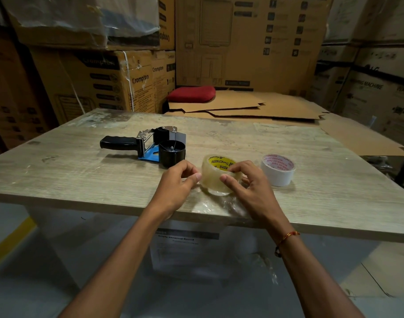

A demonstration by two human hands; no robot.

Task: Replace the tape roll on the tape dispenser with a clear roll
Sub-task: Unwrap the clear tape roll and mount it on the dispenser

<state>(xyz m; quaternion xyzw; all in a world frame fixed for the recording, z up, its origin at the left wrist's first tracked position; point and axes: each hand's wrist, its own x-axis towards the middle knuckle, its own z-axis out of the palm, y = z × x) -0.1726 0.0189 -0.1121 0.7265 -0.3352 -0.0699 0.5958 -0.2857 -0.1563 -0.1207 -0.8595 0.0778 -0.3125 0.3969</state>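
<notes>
Two hands on clear roll (216,175), right hand (249,182) gripping, left hand (176,180) pinching

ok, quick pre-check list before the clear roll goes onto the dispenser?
1. Dispenser hub free: ok. The black hub of the tape dispenser carries no roll.
2. Old roll off: ok. The white roll stands on the table, apart from the dispenser.
3. Clear roll in hand: ok. The right hand grips the clear roll, tilted, at the table's near edge.
4. Tape end found: cannot tell. The left hand pinches at the roll's left side; no free end is visible.
5. Dispenser steady: ok. It lies on its side with neither hand on it.
</notes>
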